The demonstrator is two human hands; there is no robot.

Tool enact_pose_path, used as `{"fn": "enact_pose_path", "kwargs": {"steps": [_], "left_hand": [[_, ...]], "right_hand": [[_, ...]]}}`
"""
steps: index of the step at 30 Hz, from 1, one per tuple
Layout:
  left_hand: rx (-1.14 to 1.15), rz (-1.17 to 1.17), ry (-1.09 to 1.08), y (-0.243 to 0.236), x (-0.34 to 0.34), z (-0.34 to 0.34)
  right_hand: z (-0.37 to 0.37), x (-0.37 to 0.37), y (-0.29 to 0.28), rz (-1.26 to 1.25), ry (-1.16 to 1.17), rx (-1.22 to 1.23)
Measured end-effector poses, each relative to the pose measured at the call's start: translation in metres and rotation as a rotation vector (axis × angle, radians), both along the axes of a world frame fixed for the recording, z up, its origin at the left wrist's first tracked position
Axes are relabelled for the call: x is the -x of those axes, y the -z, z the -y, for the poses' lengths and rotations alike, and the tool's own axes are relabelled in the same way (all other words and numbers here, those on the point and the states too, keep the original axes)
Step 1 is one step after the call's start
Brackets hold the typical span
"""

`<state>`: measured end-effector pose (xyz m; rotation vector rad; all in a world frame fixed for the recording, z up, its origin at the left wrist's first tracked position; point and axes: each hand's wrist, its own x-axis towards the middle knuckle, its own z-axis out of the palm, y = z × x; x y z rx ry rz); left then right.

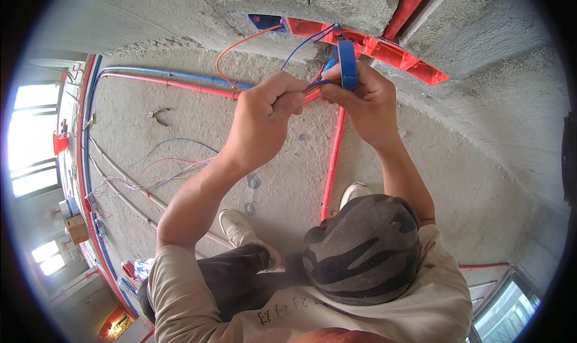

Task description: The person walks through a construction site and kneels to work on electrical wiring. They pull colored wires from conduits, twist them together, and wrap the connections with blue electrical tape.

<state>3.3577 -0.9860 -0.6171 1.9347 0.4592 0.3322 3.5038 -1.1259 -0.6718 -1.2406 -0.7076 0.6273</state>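
My left hand [261, 118] pinches thin coloured wires [314, 87] just below the row of red wall boxes [300, 29]. My right hand [366, 106] grips the same bundle, its thumb and fingers closed, with a roll of blue tape [348, 63] standing up at its fingers. An orange wire [225, 48] and a blue wire [300, 45] loop out of the boxes toward my hands. A blue box [264, 23] sits at the left end of the row. My hands partly hide where the wires join.
Red conduit [333, 169] and blue conduit [150, 71] run across concrete [300, 163]. Pliers [159, 116] and loose wires [180, 160] lie to the left. My shoes [240, 229] and a rounded camouflage cloth item [360, 247] are below. A cardboard box [76, 229] and windows are at the left.
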Motion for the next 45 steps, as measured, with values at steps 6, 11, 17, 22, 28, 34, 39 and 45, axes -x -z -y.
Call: {"fn": "enact_pose_path", "kwargs": {"steps": [6, 11, 17, 22, 28, 34, 39, 45], "left_hand": [[0.387, -0.01, -0.028, -0.008, -0.002, -0.002], [0.753, 0.039, -0.036, -0.013, -0.001, -0.006], [0.604, 0.018, -0.006, -0.01, -0.002, -0.005], [0.538, -0.005, 0.03, -0.01, -0.003, -0.005], [0.531, 0.032, -0.007, -0.011, -0.006, 0.002], [0.321, 0.028, 0.009, -0.007, -0.005, 0.003], [0.286, 0.054, 0.04, -0.002, -0.004, 0.008], [0.334, -0.056, 0.107, -0.013, -0.008, -0.004]], "right_hand": [[-0.005, 0.008, 0.0, 0.012, 0.114, -0.154], [-0.005, 0.009, 0.002, -0.088, 0.088, -0.201], [-0.003, 0.002, 0.0, -0.172, 0.01, -0.129], [0.001, -0.006, -0.001, -0.185, -0.113, -0.077], [0.003, -0.003, -0.001, -0.199, -0.135, -0.117], [0.001, 0.009, -0.003, -0.158, 0.023, -0.173], [0.001, 0.016, 0.0, -0.173, 0.079, -0.236], [0.012, 0.002, -0.002, -0.042, -0.06, -0.154]]}}
